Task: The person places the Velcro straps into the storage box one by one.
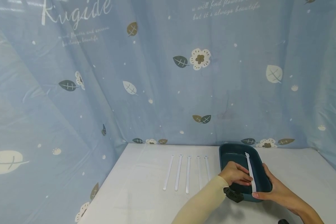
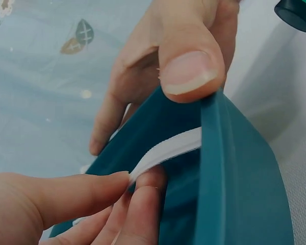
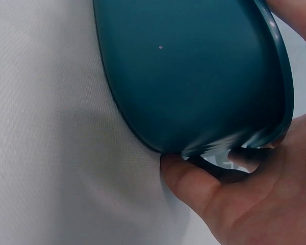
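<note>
Since the deep teal tray [image 1: 233,157] at lower right takes the load, a steady brace matters most; the right hand [image 1: 281,191] clasps its near-right end, thumb on the rim, and should hold it level; the left hand [image 1: 235,174], reaching in from the tray's left, has thumb and finger together on the flat white strip [image 1: 249,168], bowed lengthwise within the walls; a light pinch, without twisting, would best let it settle flat.

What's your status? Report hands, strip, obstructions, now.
Left hand pinching white strip in tray. Right hand gripping tray. Five other strips left of tray, not blocking.
</note>
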`<state>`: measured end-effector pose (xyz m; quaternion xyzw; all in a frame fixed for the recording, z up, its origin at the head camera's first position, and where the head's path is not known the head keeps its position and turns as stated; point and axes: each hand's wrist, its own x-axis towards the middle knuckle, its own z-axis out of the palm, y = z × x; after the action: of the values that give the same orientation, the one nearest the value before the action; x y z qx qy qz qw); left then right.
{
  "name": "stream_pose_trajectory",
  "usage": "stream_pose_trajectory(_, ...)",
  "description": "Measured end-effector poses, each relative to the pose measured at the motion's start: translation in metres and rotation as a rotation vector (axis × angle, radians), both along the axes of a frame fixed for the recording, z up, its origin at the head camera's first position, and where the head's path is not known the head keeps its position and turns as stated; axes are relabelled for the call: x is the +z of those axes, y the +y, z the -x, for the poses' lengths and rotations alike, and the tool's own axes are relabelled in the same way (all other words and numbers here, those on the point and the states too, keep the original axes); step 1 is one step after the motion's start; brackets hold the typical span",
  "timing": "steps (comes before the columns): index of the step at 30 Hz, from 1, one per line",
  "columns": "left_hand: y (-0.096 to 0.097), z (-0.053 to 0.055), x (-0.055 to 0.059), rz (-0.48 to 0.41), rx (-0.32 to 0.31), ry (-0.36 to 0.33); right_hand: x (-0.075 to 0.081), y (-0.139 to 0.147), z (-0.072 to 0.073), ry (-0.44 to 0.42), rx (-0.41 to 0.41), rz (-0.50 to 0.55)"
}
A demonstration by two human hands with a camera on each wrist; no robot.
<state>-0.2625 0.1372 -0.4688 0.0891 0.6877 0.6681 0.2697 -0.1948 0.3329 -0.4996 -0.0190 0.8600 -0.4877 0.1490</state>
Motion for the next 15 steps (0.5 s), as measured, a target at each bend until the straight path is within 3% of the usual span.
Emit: stream_pose_trajectory(15,0.0049,-0.0030,-0.0007,0.081,0.009,0.012,0.0030,0.0006,0.0012,-0.008,0.006,-0.004)
